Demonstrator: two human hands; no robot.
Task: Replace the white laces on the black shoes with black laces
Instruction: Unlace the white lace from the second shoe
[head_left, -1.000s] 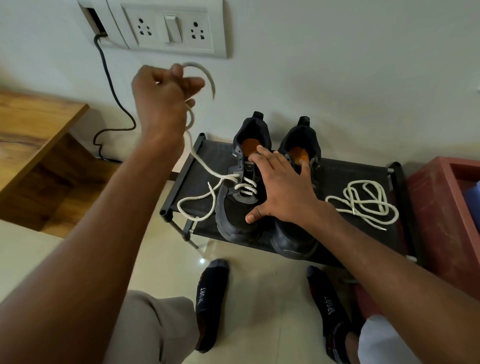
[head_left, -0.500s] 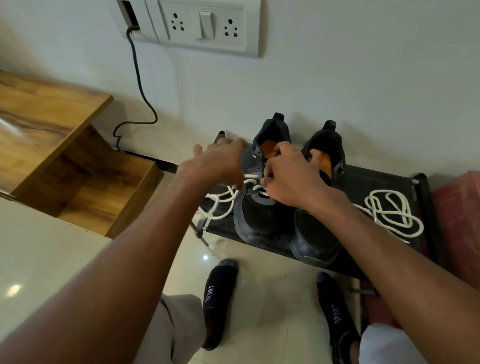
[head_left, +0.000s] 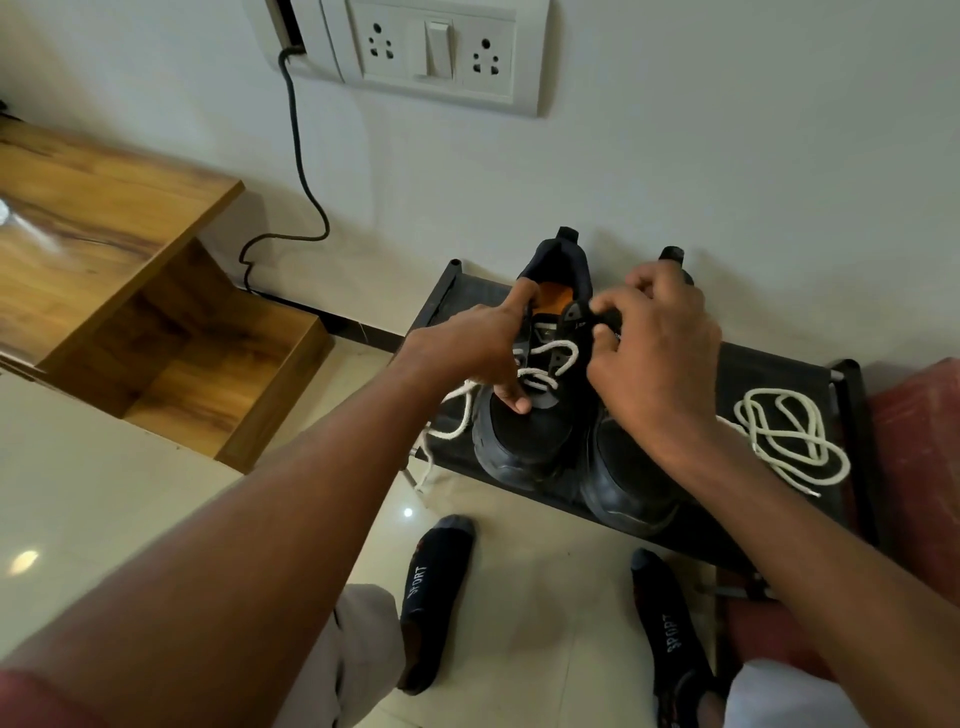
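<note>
On the black fabric rack (head_left: 779, 374), both hands work the left black shoe (head_left: 530, 436): left hand (head_left: 467, 348) pinching its white woven lace (head_left: 550, 358), right hand (head_left: 654, 353) gripping the tongue; a loose white lace coil (head_left: 784, 436) lies at three o'clock

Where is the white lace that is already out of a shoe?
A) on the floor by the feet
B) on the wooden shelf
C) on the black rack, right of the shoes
C: the loose white lace lies coiled on the black rack, to the right of both shoes.
</note>
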